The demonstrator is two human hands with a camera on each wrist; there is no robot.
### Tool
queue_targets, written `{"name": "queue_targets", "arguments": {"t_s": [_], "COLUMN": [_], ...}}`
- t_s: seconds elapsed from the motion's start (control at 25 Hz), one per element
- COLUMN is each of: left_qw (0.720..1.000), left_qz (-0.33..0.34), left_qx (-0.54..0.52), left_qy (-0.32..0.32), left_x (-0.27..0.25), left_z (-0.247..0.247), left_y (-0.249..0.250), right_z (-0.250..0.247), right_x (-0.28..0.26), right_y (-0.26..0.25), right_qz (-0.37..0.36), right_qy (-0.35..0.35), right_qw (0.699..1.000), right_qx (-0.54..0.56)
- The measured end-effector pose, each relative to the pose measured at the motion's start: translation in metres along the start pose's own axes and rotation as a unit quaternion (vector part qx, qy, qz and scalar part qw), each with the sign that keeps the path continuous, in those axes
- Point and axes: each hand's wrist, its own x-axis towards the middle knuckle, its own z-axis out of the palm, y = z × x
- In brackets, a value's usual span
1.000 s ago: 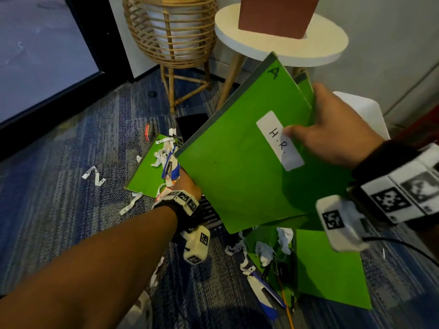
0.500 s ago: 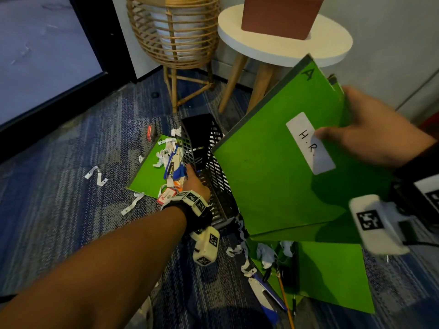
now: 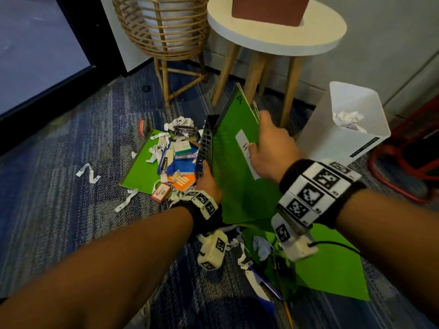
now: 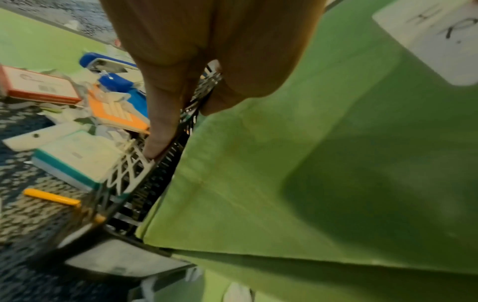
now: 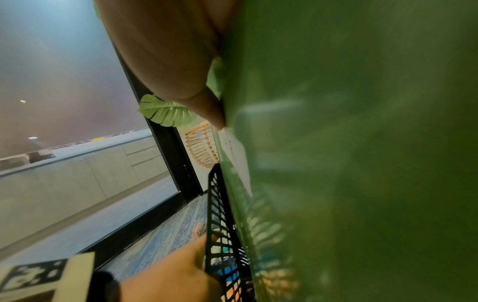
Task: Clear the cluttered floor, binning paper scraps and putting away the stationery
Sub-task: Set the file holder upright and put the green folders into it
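Green folders (image 3: 235, 172), labelled H.R., stand almost upright in your right hand (image 3: 270, 148), which pinches their top edge. Your left hand (image 3: 209, 179) grips the black mesh file holder's (image 3: 205, 141) wall just left of them, so the folders' lower edge should slide down inside.

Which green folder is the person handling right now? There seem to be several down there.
Start at the round white stool and look below it to the black mesh file holder on the carpet. The folder stands on edge against it, held by the right hand. Unlike the flat folders, it has a white handwritten label.
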Motion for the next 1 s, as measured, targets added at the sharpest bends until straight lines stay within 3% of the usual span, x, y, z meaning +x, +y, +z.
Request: {"name": "queue_targets", "arguments": {"t_s": [0.12,0.28,0.48,0.56,0.76,0.84,1.0], "left_qw": [0.999,0.996,0.994,0.994,0.990,0.990,0.989], "left_qz": [0.023,-0.013,-0.041,-0.050,-0.055,-0.028,-0.010], "left_qx": [-0.037,-0.081,-0.096,-0.098,-0.121,-0.133,-0.148], "left_qy": [0.013,0.044,0.024,0.025,0.039,0.041,0.029], "left_x": [0.000,0.016,0.033,0.048,0.041,0.044,0.043], "left_z": [-0.004,-0.007,-0.001,0.011,-0.004,-0.012,-0.011], "left_y": [-0.010,-0.027,-0.029,-0.042,-0.045,-0.045,-0.043], "right_z": [-0.004,-0.002,0.009,0.015,0.010,0.013,0.010], "right_x": [0.005,-0.012,-0.031,-0.028,-0.017,-0.020,-0.029], "right_y": [0.006,0.009,0.008,0.008,0.019,0.024,0.018], "right_qz": [0.003,-0.025,-0.041,-0.040,0.024,0.032,-0.014], "right_qy": [0.010,0.058,0.108,0.078,-0.163,-0.168,-0.096], "right_qw": [0.999,0.992,0.984,0.984,0.985,0.985,0.995], "right_qx": [0.040,0.108,0.138,0.154,0.042,0.000,-0.018]}}
